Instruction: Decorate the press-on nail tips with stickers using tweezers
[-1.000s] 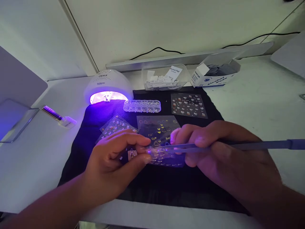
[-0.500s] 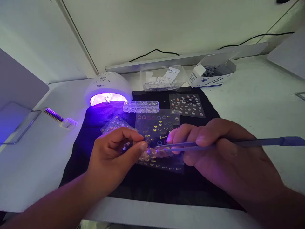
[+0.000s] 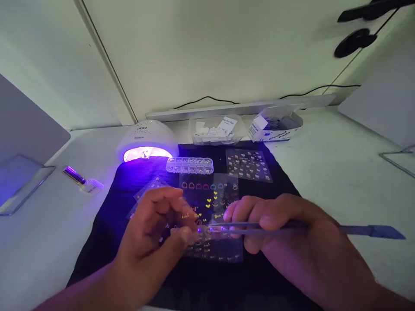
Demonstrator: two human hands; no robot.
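Note:
My right hand [image 3: 285, 237] is closed around slim tweezers [image 3: 301, 227], their tips pointing left. At the tips is a small clear strip [image 3: 212, 233] with shiny purple-lit spots, its exact kind unclear. The left end of this strip rests at the thumb of my left hand [image 3: 152, 242], which holds it with curled fingers, the index finger lifted off. Beneath both hands lies a clear sticker sheet [image 3: 210, 203] with hearts, smiles and "Boo" lettering. Behind it is a clear compartment case [image 3: 189, 165] of tiny pieces.
A lit white nail lamp [image 3: 147, 136] stands at the back left of the black cloth [image 3: 106, 216]. Other sticker sheets [image 3: 249, 165] lie on the cloth. Behind are a clear bin of packets [image 3: 215, 134] and an alcohol pad box [image 3: 275, 129]. A small bottle [image 3: 82, 179] lies left.
The view has tilted upward, so things sit lower in it. My left index finger has lifted away from the thumb. The tweezers remain in my right hand.

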